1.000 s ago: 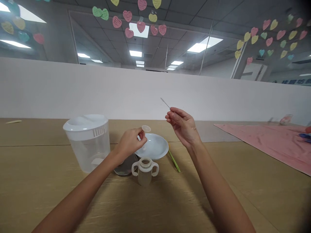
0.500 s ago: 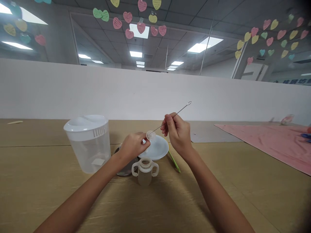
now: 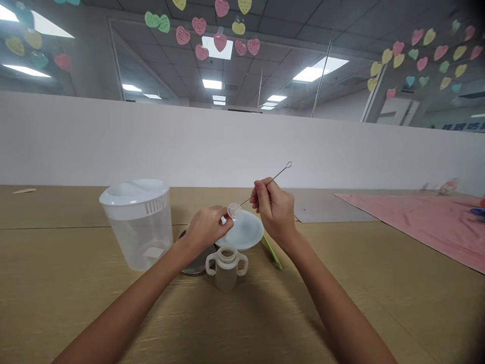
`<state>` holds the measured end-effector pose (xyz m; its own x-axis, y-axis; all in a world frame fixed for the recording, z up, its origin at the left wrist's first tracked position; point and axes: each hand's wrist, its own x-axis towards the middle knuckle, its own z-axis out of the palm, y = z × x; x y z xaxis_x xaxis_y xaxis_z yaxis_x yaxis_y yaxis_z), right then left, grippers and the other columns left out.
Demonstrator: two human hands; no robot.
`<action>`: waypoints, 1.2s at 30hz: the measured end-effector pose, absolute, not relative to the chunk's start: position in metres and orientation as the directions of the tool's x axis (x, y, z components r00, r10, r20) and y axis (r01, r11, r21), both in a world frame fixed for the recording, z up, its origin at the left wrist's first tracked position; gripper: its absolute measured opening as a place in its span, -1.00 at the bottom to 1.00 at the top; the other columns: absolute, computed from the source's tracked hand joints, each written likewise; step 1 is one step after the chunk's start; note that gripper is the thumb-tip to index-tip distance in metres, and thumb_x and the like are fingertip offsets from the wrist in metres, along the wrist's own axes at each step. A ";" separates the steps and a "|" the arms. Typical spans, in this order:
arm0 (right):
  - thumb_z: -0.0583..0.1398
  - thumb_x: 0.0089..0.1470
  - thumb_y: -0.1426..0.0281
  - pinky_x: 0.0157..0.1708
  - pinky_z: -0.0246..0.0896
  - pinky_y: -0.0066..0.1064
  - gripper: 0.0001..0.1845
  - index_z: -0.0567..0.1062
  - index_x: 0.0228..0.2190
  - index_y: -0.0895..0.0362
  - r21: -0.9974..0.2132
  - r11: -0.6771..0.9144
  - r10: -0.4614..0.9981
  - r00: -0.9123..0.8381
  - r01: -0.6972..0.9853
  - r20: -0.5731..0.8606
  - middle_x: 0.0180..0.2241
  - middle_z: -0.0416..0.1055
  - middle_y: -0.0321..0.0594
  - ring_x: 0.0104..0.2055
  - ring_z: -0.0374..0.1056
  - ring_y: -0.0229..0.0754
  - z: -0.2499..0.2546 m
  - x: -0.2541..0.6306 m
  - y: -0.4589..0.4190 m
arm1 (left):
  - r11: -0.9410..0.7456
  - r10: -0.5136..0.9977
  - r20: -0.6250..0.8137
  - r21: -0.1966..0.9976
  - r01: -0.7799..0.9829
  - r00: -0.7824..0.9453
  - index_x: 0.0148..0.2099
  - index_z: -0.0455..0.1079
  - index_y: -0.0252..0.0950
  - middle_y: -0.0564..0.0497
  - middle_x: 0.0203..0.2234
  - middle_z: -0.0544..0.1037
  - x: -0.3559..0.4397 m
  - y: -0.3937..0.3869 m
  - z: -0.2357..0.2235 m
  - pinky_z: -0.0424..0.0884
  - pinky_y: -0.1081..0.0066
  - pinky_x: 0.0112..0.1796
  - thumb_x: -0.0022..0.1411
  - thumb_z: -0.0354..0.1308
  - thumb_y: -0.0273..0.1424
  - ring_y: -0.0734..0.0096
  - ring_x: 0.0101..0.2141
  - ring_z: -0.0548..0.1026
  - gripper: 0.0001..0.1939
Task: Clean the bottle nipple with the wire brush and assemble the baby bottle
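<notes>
Between the thumb and fingers of my left hand is a small round translucent bottle part, perhaps a cap or nipple. My right hand pinches a thin wire brush with a loop at its upper end. The brush slants down to the left, and its lower end meets the bottle part; whether bristles are inside it I cannot tell. Below my hands stands an open baby bottle with two handles. Behind the bottle is a pale bluish bowl, partly hidden by my left hand.
Left of my hands stands a clear plastic bucket with a white rim. A dark round tray lies partly under my left wrist. A green stick-like handle rests right of the bowl. Pink cloth covers the far right, before a white partition.
My right hand and the wire brush have moved slightly left and down, toward the small bottle part. My left hand has barely moved.
</notes>
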<state>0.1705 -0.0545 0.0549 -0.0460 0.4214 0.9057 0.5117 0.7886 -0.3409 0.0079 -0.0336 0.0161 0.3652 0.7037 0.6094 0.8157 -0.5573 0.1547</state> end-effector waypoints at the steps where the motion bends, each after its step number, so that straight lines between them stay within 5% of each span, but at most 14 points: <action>1: -0.05 0.20 0.27 -0.59 0.15 -0.55 -0.73 0.27 -0.47 0.12 -0.335 0.787 0.420 -0.053 0.517 0.906 -0.60 0.31 -0.34 -0.60 0.24 -0.38 0.055 0.170 -0.054 | -0.558 0.703 0.612 0.157 0.815 0.363 -0.43 0.40 -0.30 0.03 -0.54 0.52 0.007 -0.033 0.016 0.20 0.49 -0.48 0.07 0.00 -0.42 0.45 -0.53 0.42 -0.84; 14: -0.04 0.19 0.27 -0.60 0.10 -0.55 -0.70 0.28 -0.50 0.13 -0.311 0.730 0.437 -0.065 0.609 0.897 -0.64 0.29 -0.33 -0.64 0.21 -0.38 0.059 0.172 -0.058 | -0.602 0.683 0.642 0.223 0.767 0.350 -0.40 0.41 -0.29 0.03 -0.50 0.53 0.009 -0.032 0.014 0.23 0.50 -0.44 0.09 -0.01 -0.42 0.47 -0.52 0.42 -0.83; 18: 0.00 0.16 0.23 -0.60 0.13 -0.55 -0.68 0.31 -0.53 0.14 -0.422 0.741 0.514 -0.035 0.522 0.857 -0.64 0.30 -0.32 -0.63 0.22 -0.38 0.059 0.171 -0.057 | -0.634 0.681 0.651 0.293 0.715 0.336 -0.42 0.38 -0.29 0.04 -0.52 0.50 0.009 -0.032 0.014 0.23 0.50 -0.46 0.03 0.02 -0.43 0.48 -0.53 0.39 -0.88; 24: 0.05 0.10 0.14 -0.68 0.14 -0.55 -0.64 0.36 -0.51 0.16 -0.617 0.726 0.660 -0.058 0.303 0.749 -0.62 0.31 -0.32 -0.65 0.22 -0.37 0.057 0.172 -0.051 | -0.617 0.764 0.586 0.543 0.569 0.269 -0.47 0.29 -0.31 0.07 -0.61 0.40 0.014 -0.033 0.012 0.25 0.51 -0.54 0.04 0.01 -0.41 0.47 -0.55 0.38 -0.90; 29: 0.05 0.11 0.16 -0.62 0.18 -0.54 -0.65 0.40 -0.50 0.17 -0.586 0.727 0.656 -0.107 0.358 0.747 -0.58 0.33 -0.30 -0.61 0.25 -0.37 0.057 0.172 -0.049 | -0.535 0.835 0.461 0.808 0.248 0.299 -0.32 0.29 -0.30 0.06 -0.50 0.40 0.016 -0.033 0.010 0.29 0.55 -0.65 0.15 -0.05 -0.24 0.50 -0.59 0.43 -0.76; 36: 0.01 0.11 0.09 -0.66 0.19 -0.54 -0.57 0.38 -0.53 0.18 -0.654 0.685 0.701 -0.046 0.319 0.712 -0.61 0.30 -0.31 -0.63 0.25 -0.36 0.058 0.174 -0.048 | -0.616 0.787 0.546 0.728 0.303 0.288 -0.23 0.43 -0.29 0.05 -0.52 0.45 0.016 -0.031 0.008 0.28 0.56 -0.57 0.19 -0.04 -0.14 0.54 -0.56 0.38 -0.64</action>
<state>0.1736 -0.0483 0.0577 -0.0461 0.7010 0.7117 0.3191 0.6855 -0.6545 0.0161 -0.0309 0.0079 0.2876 0.7867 0.5462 0.3026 -0.6158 0.7275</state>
